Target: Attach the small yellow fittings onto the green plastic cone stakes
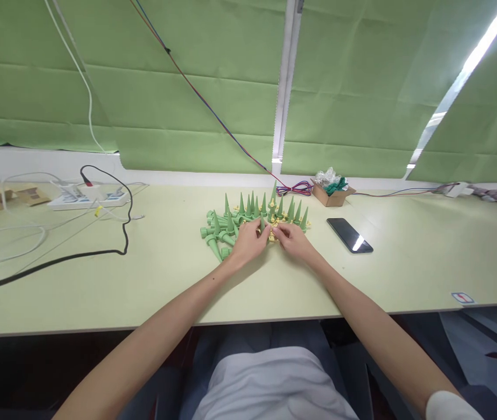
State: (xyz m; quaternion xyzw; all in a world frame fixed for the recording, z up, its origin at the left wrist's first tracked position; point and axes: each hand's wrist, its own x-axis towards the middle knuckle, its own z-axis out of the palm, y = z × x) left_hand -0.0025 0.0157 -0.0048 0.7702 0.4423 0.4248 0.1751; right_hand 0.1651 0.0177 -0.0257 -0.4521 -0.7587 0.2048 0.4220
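Note:
My left hand (251, 240) is closed around a green plastic spike (262, 224), which points upward. Close beside it, my right hand (294, 240) pinches a small yellow plastic part at the spike's side; the fingertips hide much of that part. Further yellow parts (272, 238) lie around the fingertips. Behind both hands stands a row of upright green spikes (242, 204), some with yellow pieces at their base. Left of my left hand, several green spikes (213, 247) with wide ribbed caps lie on their sides in a heap.
A black phone (350, 235) lies right of my hands on the pale table (161, 291). Behind it stands a small cardboard box (333, 195) with plastic wrap and green material. Coiled wires (296, 188) sit at the back. A power strip (88, 200) and a black cable (127, 233) occupy the left.

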